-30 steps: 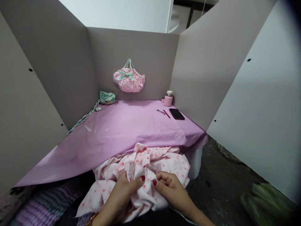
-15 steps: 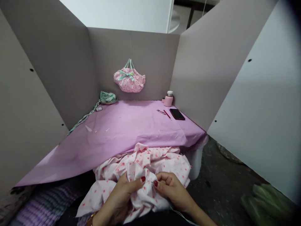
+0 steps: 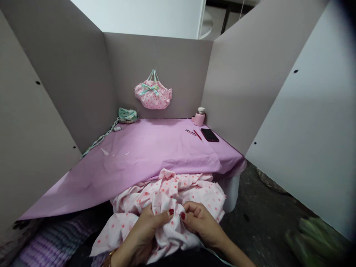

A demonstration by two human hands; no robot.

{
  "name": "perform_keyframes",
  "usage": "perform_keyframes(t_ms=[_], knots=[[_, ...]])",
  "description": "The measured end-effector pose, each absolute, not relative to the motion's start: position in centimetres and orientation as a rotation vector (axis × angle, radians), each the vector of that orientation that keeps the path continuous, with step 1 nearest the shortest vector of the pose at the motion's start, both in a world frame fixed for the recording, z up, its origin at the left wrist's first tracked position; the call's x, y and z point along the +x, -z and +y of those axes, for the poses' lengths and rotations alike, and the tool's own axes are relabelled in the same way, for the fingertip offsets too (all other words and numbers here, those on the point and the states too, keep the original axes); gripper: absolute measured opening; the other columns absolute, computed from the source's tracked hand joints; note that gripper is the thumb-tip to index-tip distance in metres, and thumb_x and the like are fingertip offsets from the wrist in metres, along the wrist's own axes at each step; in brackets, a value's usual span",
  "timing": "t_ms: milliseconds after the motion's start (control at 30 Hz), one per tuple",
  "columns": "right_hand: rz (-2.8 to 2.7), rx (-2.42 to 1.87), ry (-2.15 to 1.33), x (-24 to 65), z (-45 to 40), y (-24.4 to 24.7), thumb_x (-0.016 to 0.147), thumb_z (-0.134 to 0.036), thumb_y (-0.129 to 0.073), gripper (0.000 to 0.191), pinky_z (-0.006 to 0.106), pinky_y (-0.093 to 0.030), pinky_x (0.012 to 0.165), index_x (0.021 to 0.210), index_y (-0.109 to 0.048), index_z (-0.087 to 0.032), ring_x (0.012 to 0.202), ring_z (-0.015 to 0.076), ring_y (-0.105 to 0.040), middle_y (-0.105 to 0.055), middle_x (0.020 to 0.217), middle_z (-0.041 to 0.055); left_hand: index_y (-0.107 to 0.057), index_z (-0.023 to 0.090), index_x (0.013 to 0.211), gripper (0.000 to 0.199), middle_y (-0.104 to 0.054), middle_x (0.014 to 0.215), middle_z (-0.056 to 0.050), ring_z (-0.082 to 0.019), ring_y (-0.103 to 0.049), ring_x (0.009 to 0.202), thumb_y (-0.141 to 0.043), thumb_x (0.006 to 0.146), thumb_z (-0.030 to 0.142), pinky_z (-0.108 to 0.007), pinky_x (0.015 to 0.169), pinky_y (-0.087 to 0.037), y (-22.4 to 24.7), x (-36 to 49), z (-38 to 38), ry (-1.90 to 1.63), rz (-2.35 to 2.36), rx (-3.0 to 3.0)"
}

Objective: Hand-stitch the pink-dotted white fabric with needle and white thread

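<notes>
White-pink fabric with red polka dots (image 3: pixel 205 189) lies bunched over my lap and against the table's front edge. My left hand (image 3: pixel 148 226) grips a gathered fold, its thumb pressed on top and its other fingers hidden beneath the cloth. Close beside it, my right hand (image 3: pixel 198 222) pinches at the same gathers with thumb and index finger. A thin pale line, thread or needle, shows by the right thumb; I cannot tell which. A pale green cord (image 3: pixel 217 255) trails below my right wrist.
On the pink-covered table (image 3: pixel 155 144) lie a phone (image 3: pixel 209 135), a red pencil (image 3: pixel 198 135), thread snips (image 3: pixel 190 132), a pink jar (image 3: pixel 199 117) and green fabric strips (image 3: pixel 128 115). A polka-dot pouch (image 3: pixel 153 94) hangs before the back panel. Grey panels (image 3: pixel 239 74) enclose the sides.
Both thumbs have come slightly closer together over the gathers, the right hand shifting a little left and up. The fabric between them is bunched more tightly.
</notes>
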State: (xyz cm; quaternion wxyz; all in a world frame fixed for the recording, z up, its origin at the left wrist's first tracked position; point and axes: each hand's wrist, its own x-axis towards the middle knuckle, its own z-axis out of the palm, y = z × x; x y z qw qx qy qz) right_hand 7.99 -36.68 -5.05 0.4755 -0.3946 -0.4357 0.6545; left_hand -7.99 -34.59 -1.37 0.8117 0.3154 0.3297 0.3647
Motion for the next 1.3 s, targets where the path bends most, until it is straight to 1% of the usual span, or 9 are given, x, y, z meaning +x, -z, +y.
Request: perform_keyframes(t_ms=[133, 233, 367, 533, 767, 900, 1033, 1167, 1300], knots=[[-1.047, -0.980, -1.574, 8.1, -36.7, 5.1, 0.068, -0.048, -0.070, 0.040, 0.020, -0.009, 0.040, 0.068, -0.049, -0.014, 0.039, 0.0023, -0.017, -0.032, 0.045, -0.0103, -0.063, 0.013, 0.084, 0.023, -0.068, 0.068, -0.008, -0.017, -0.062, 0.058, -0.071, 0.065, 0.021, -0.026, 0.057, -0.048, 1.0, -8.0, -34.7, -0.821, 0.697, 0.657], [-1.049, -0.979, -1.569, 8.1, -36.8, 5.2, 0.068, -0.046, -0.070, 0.039, 0.021, -0.009, 0.040, 0.068, -0.049, -0.014, 0.040, 0.0023, -0.017, -0.033, 0.046, -0.0099, -0.061, 0.014, 0.082, 0.018, -0.067, 0.066, -0.006, -0.014, -0.060, 0.054, -0.069, 0.067, 0.019, -0.024, 0.053, -0.047, 0.9, -8.0, -34.7, -0.842, 0.720, 0.656], [-1.054, -1.013, -1.577, 8.2, -36.8, 5.2, 0.066, -0.048, -0.071, 0.040, 0.020, -0.010, 0.041, 0.068, -0.050, -0.014, 0.041, 0.0028, -0.019, -0.035, 0.049, -0.0086, -0.061, 0.014, 0.078, 0.014, -0.065, 0.062, -0.004, -0.012, -0.058, 0.052, -0.068, 0.066, 0.017, -0.023, 0.053, -0.046, 1.0, -8.1, -34.7, -0.859, 0.713, 0.668], [-1.057, -1.039, -1.573, 8.2, -36.8, 5.4, 0.065, -0.049, -0.071, 0.041, 0.020, -0.010, 0.042, 0.067, -0.051, -0.014, 0.042, 0.0033, -0.019, -0.035, 0.048, -0.0081, -0.061, 0.016, 0.079, 0.019, -0.067, 0.066, -0.005, -0.016, -0.061, 0.056, -0.071, 0.064, 0.022, -0.026, 0.054, -0.047, 0.8, -7.9, -34.8, -0.875, 0.741, 0.709], [-1.073, -1.042, -1.548, 8.1, -36.9, 4.9, 0.066, -0.048, -0.071, 0.038, 0.019, -0.020, 0.046, 0.068, -0.055, -0.012, 0.049, 0.0058, -0.032, -0.047, 0.056, -0.0027, -0.059, 0.017, 0.073, 0.020, -0.065, 0.064, -0.003, -0.017, -0.060, 0.055, -0.073, 0.061, 0.027, -0.029, 0.056, -0.047, 2.2, -8.3, -34.3, -0.892, 0.821, 0.833], [-1.136, -1.057, -1.514, 8.1, -37.1, 4.2, 0.069, -0.047, -0.068, 0.037, 0.019, -0.020, 0.046, 0.068, -0.055, -0.012, 0.050, 0.0059, -0.032, -0.047, 0.057, -0.0023, -0.060, 0.017, 0.072, 0.018, -0.064, 0.065, -0.004, -0.018, -0.058, 0.056, -0.070, 0.064, 0.030, -0.029, 0.055, -0.045, 3.4, -8.6, -33.7, -0.891, 0.911, 1.012], [-1.179, -1.081, -1.482, 8.1, -37.2, 4.0, 0.070, -0.047, -0.067, 0.037, 0.019, -0.019, 0.045, 0.067, -0.054, -0.013, 0.049, 0.0057, -0.030, -0.044, 0.056, -0.0032, -0.057, 0.018, 0.066, 0.011, -0.059, 0.060, -0.002, -0.015, -0.052, 0.055, -0.066, 0.067, 0.025, -0.026, 0.053, -0.042, 3.1, -8.8, -33.8, -0.907, 0.954, 1.161], [-1.293, -1.189, -1.369, 7.9, -37.3, 4.2, 0.073, -0.045, -0.063, 0.034, 0.020, -0.017, 0.045, 0.069, -0.055, -0.012, 0.048, 0.0061, -0.028, -0.040, 0.054, -0.0041, -0.054, 0.018, 0.060, 0.012, -0.054, 0.058, 0.001, -0.013, -0.047, 0.054, -0.060, 0.070, 0.021, -0.023, 0.052, -0.038, 2.0, -9.0, -34.0, -0.864, 1.027, 1.341], [-1.442, -1.249, -1.177, 7.6, -37.2, 4.0, 0.079, -0.041, -0.057, 0.031, 0.020, -0.020, 0.046, 0.069, -0.056, -0.011, 0.051, 0.0074, -0.030, -0.038, 0.055, -0.0033, -0.054, 0.017, 0.058, 0.013, -0.051, 0.056, 0.002, -0.012, -0.044, 0.054, -0.059, 0.070, 0.020, -0.023, 0.051, -0.036, 1.7, -9.0, -34.0, -0.864, 1.071, 1.445]])
